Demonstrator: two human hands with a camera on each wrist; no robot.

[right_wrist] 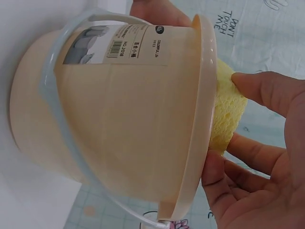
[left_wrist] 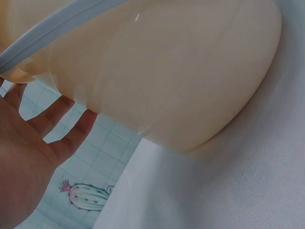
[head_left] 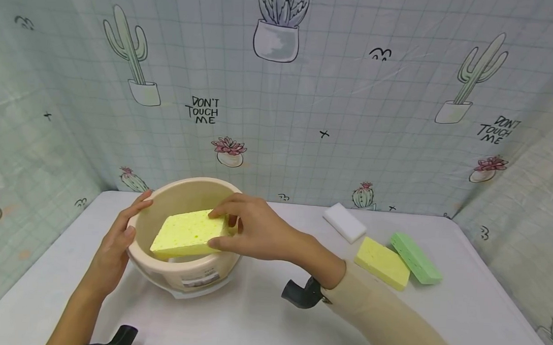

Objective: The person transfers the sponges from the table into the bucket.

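Note:
A cream bucket (head_left: 211,273) stands on the table with its pale blue-grey handle (right_wrist: 64,121) hanging down against its side. Spread around the bucket's left side, my left hand (head_left: 114,248) rests its fingertips and thumb at the rim; in the left wrist view the fingers (left_wrist: 71,138) reach out fairly straight to the wall. My right hand (head_left: 258,230) pinches a yellow sponge (head_left: 187,233) between thumb and fingers at the bucket's mouth. The sponge lies across the opening, partly below the rim in the right wrist view. Something white shows beneath it; the rest of the inside is hidden.
Right of my right forearm lie a white sponge block (head_left: 345,223), another yellow sponge (head_left: 383,263) and a green sponge (head_left: 416,258), the last two side by side. A cactus-print cloth (head_left: 304,158) hangs behind the white table (head_left: 271,322) and along its sides.

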